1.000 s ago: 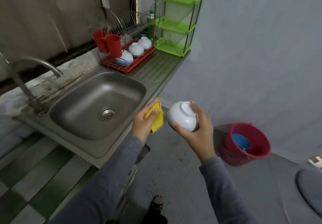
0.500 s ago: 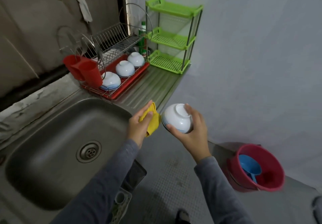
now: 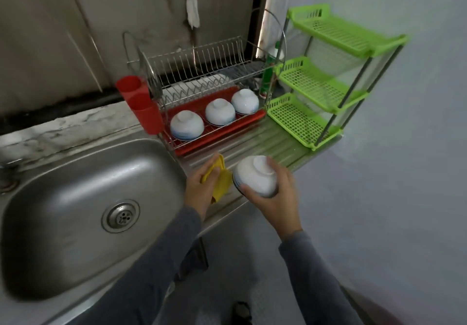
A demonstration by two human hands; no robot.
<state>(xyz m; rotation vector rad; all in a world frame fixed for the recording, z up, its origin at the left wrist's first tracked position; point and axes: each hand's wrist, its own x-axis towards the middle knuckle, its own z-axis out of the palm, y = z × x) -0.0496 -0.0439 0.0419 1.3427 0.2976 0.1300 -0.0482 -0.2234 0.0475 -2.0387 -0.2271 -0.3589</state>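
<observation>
The label on the green bottle (image 3: pixel 267 76) is unreadable. The right hand (image 3: pixel 275 198) curls its fingers round the upturned bowl (image 3: pixel 255 175); the left hand (image 3: pixel 199 190) clutches a yellow cloth (image 3: pixel 222 183) beside it.

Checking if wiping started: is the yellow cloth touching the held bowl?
Cannot tell. In the head view the yellow cloth borders the bowl in the right hand; neither contact nor gap shows plainly.

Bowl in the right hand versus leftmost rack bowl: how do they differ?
The held bowl is gripped by the right hand over the counter; the rack bowl rests on the dish rack. The held bowl tilts; the rack bowl sits level. Both are white, blue-banded, bottom up.
</observation>
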